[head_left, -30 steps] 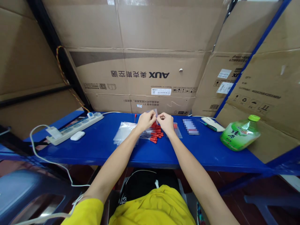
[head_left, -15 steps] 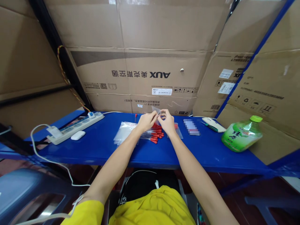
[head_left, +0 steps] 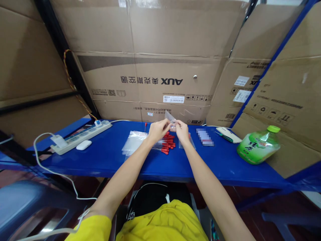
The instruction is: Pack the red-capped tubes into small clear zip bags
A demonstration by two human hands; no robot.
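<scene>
My left hand [head_left: 157, 130] and my right hand [head_left: 181, 130] meet above the blue shelf top [head_left: 107, 157], both pinching a small clear plastic bag [head_left: 170, 118] that stands up between the fingertips. Under the hands lies a pile of small red-handled tools [head_left: 167, 144]. A stack of clear plastic bags [head_left: 134, 143] lies just left of the pile. One more red-handled tool [head_left: 145, 126] lies behind the stack. A filled clear bag [head_left: 190, 141] lies right of my right hand.
A white power strip [head_left: 80, 135] and a white earbud case [head_left: 83, 145] sit at the left. A green tea bottle [head_left: 258, 144] lies on its side at the right, near a white device [head_left: 227, 134]. Large cardboard boxes [head_left: 155, 83] wall in the back.
The small clear bag has come up higher between my fingertips and my right hand has shifted slightly right. The items on the shelf have not moved.
</scene>
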